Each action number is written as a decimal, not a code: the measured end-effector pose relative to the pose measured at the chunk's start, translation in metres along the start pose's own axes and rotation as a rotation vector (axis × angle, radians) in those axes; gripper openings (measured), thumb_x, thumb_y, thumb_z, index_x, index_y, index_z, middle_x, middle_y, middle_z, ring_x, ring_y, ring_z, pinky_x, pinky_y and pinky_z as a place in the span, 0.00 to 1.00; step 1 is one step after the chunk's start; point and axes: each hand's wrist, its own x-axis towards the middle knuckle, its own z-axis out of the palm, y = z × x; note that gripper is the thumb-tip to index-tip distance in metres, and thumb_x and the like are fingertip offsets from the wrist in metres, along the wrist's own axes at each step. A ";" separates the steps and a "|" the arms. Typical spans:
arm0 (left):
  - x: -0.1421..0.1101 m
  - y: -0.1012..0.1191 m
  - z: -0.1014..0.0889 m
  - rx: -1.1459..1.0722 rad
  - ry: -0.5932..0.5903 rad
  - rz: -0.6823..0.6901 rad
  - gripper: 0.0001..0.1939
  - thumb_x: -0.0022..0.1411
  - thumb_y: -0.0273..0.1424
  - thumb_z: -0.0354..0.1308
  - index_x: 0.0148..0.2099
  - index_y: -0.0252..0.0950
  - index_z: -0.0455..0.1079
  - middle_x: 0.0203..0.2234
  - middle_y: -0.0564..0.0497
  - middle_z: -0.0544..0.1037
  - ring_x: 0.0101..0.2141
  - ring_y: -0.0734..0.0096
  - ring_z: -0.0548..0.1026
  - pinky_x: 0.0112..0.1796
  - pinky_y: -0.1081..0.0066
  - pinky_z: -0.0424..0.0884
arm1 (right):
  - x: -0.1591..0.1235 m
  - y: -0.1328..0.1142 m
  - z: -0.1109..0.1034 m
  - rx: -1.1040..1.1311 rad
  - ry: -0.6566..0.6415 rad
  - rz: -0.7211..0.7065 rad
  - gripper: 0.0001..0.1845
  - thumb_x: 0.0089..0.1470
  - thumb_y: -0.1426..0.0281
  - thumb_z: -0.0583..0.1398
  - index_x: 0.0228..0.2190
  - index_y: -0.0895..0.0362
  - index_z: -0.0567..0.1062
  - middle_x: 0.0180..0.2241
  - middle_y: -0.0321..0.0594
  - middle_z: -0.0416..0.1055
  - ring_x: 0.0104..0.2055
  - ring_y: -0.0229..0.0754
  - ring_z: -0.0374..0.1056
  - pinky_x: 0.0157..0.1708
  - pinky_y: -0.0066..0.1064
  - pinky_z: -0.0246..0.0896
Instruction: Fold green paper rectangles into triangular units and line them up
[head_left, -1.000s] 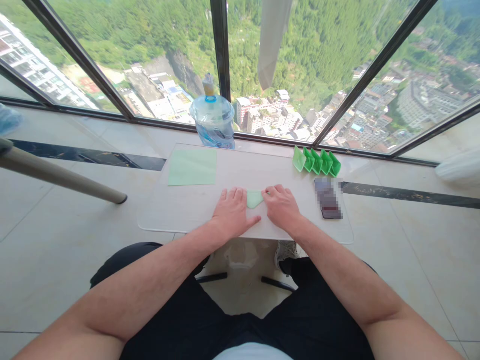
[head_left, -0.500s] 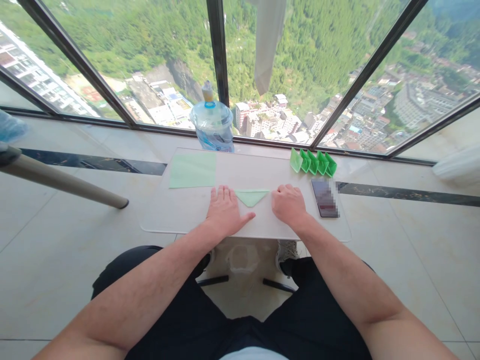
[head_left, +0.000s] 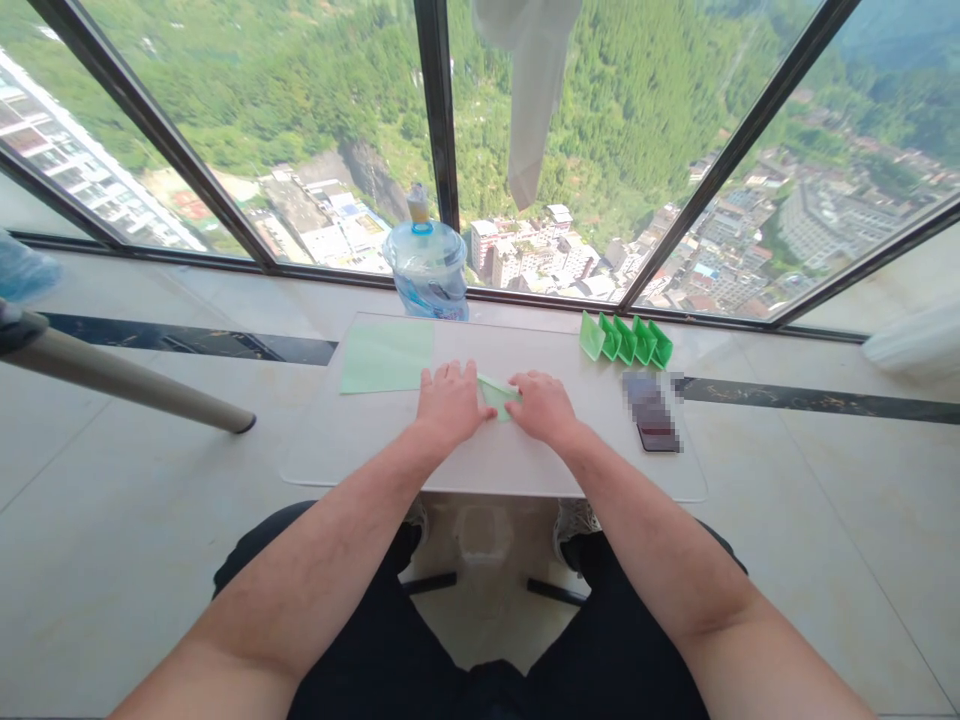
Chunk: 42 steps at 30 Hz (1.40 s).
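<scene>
A folded light-green paper [head_left: 496, 397] lies on the small white table, partly covered by both hands. My left hand [head_left: 448, 405] is at its left end, the index finger by the upper edge and the thumb on the lower part. At the right end my right hand [head_left: 544, 406] has its fingers and thumb closed around the paper. The paper's upper edge slants down to the right. Just beyond my left hand lies a flat light-green sheet [head_left: 386, 356].
Several green folded paper pieces [head_left: 626, 340] stand in a row at the table's [head_left: 352, 440] far right. A phone [head_left: 655, 415] lies nearer on that side. Behind the table a large water bottle [head_left: 427, 268] stands by the window. A beige pole [head_left: 135, 372] is at left.
My right hand has moved left from beside the paper and gripped its right end. My left thumb has bent in onto the paper, whose upper edge now tilts.
</scene>
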 end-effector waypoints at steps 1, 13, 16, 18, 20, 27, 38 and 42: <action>0.003 -0.001 -0.001 0.004 0.017 -0.002 0.41 0.60 0.49 0.61 0.67 0.31 0.58 0.60 0.31 0.69 0.60 0.44 0.65 0.61 0.47 0.54 | 0.002 0.002 0.001 0.033 0.004 0.034 0.17 0.54 0.68 0.62 0.46 0.57 0.77 0.44 0.46 0.77 0.48 0.48 0.70 0.50 0.37 0.60; 0.013 0.003 0.000 -0.025 0.012 0.053 0.16 0.63 0.39 0.57 0.47 0.33 0.73 0.43 0.38 0.77 0.48 0.51 0.74 0.47 0.60 0.70 | 0.007 0.011 0.006 0.394 0.084 0.288 0.14 0.48 0.67 0.63 0.39 0.56 0.79 0.38 0.42 0.80 0.41 0.45 0.75 0.43 0.34 0.66; 0.014 0.005 0.004 -0.062 -0.061 0.041 0.14 0.65 0.35 0.52 0.47 0.35 0.73 0.40 0.40 0.80 0.43 0.53 0.78 0.42 0.60 0.72 | 0.010 0.013 0.011 0.569 0.064 0.368 0.14 0.45 0.67 0.65 0.37 0.57 0.79 0.35 0.41 0.80 0.37 0.44 0.75 0.38 0.32 0.68; 0.014 0.005 0.006 -0.073 -0.067 0.031 0.14 0.65 0.35 0.51 0.46 0.36 0.74 0.39 0.40 0.81 0.42 0.53 0.79 0.42 0.60 0.73 | 0.012 0.014 0.015 0.694 0.067 0.405 0.12 0.44 0.69 0.65 0.35 0.57 0.79 0.33 0.40 0.79 0.36 0.42 0.75 0.35 0.30 0.68; 0.015 0.006 0.005 -0.100 -0.048 0.024 0.14 0.65 0.34 0.51 0.45 0.36 0.75 0.39 0.41 0.82 0.42 0.53 0.80 0.43 0.60 0.73 | 0.012 0.014 0.017 0.832 0.046 0.411 0.11 0.43 0.70 0.65 0.34 0.57 0.78 0.30 0.38 0.78 0.32 0.40 0.73 0.31 0.28 0.67; 0.017 0.015 -0.006 -0.566 0.032 -0.055 0.15 0.65 0.39 0.52 0.43 0.39 0.79 0.42 0.44 0.84 0.46 0.54 0.80 0.49 0.60 0.72 | 0.008 0.002 0.014 0.914 0.169 0.254 0.11 0.46 0.66 0.63 0.34 0.56 0.76 0.23 0.31 0.71 0.24 0.35 0.66 0.26 0.27 0.63; 0.018 0.021 -0.010 -1.524 -0.137 -0.260 0.17 0.47 0.38 0.70 0.37 0.36 0.72 0.32 0.50 0.80 0.35 0.65 0.79 0.40 0.58 0.78 | 0.005 0.000 0.006 0.965 0.187 0.079 0.14 0.49 0.62 0.64 0.37 0.56 0.76 0.25 0.32 0.73 0.27 0.36 0.68 0.30 0.29 0.66; 0.017 0.024 -0.009 -1.561 -0.169 -0.288 0.16 0.48 0.35 0.68 0.40 0.34 0.76 0.32 0.48 0.81 0.36 0.64 0.79 0.42 0.58 0.78 | 0.005 0.004 0.007 0.893 0.174 0.103 0.15 0.45 0.63 0.67 0.36 0.56 0.77 0.32 0.36 0.77 0.33 0.38 0.72 0.36 0.31 0.68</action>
